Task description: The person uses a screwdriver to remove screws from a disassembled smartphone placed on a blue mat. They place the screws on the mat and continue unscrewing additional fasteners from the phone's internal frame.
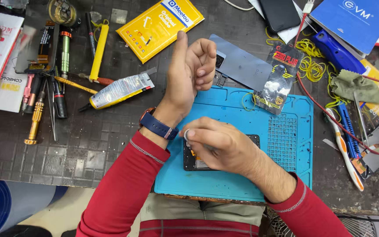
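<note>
Head view: we see left hand (188, 74) raised above desk (88, 145), thumb up, fingers (205, 66) curled loosely inward, holding nothing we can make out. Right hand (218, 145) rests on phone (191, 163), fingers bent, pinching small pale piece (187, 134) at phone's upper left edge. Phone lies flat on blue mat (242, 184), mostly covered by hand. Glue tube (119, 91) lies left of raised hand; grey back cover (242, 66) just beyond mat.
</note>
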